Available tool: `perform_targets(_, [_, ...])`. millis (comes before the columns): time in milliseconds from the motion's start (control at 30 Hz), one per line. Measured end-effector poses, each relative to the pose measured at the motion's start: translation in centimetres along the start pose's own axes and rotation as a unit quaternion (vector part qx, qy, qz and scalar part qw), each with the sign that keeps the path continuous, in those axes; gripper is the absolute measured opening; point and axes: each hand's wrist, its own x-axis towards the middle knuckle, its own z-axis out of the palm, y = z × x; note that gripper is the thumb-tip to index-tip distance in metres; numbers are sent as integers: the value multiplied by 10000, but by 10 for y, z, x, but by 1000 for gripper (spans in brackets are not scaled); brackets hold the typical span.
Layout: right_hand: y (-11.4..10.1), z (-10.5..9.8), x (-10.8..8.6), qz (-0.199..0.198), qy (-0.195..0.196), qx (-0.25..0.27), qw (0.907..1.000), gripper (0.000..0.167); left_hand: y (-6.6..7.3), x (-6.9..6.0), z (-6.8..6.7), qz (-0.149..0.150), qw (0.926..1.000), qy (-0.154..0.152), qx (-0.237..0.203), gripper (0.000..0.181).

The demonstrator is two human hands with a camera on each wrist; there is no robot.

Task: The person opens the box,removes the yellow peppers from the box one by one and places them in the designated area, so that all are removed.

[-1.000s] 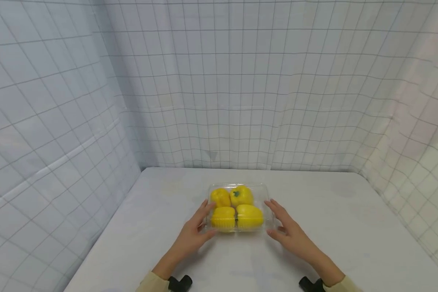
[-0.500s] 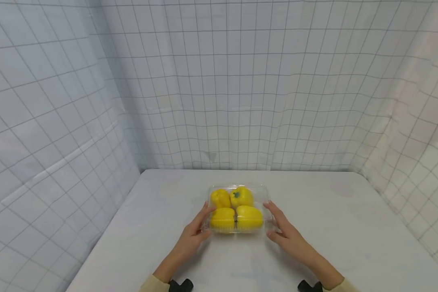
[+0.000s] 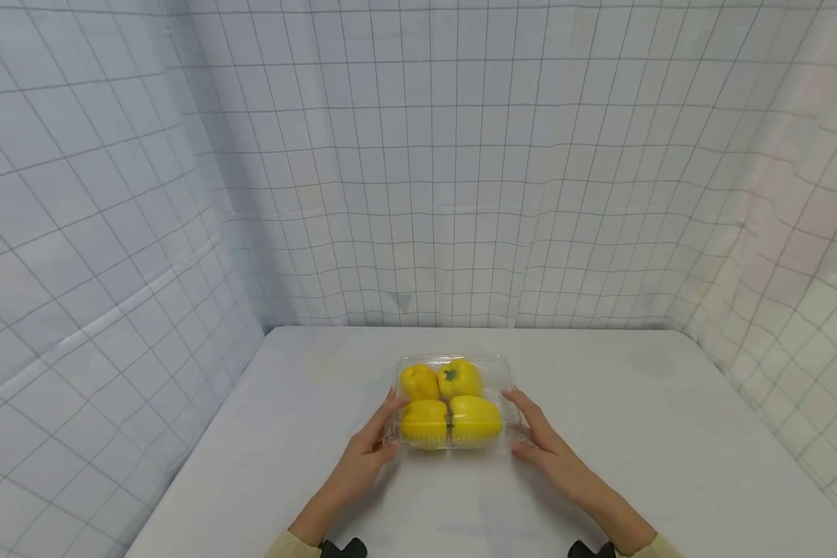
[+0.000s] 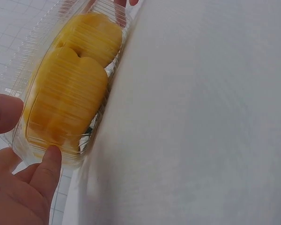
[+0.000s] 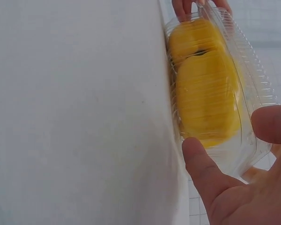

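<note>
White sheeting (image 3: 432,155) with a grey grid, hanging at the back and along both sides; within it, a white bench (image 3: 614,372); near the middle of the bench, a clear plastic container (image 3: 497,381) with ribbed walls, resting on the surface between the two hands; left hand (image 3: 361,456), gripping the container's left end between thumb and fingers; right hand (image 3: 549,451), gripping the right end in the same manner, one finger along the upper edge; pale beige sleeves (image 3: 294,544) at both forearms; four yellow peppers (image 3: 476,418) inside the container, two in the rear row and two in the front row; black wrist pieces (image 3: 344,549), partly cut off by the lower edge of the head view; a green stem (image 3: 450,374), visible on one rear pepper.
</note>
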Motion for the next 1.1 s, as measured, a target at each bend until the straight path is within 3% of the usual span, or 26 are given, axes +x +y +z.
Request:
perform_targets(233, [-3,-1,-1,-72,150,-678,9976,72,2,-1,0,-13,10000,46,-7,70])
perform_targets(600, [-21,-16,-8,435,1,-1138,9926,75,9,0,3,-66,10000,-55,26,70])
perform_targets(1100, [-36,-32,-2,597,-211,-1691,9836,79,23,13,-17,-315,9959,-88,844,82])
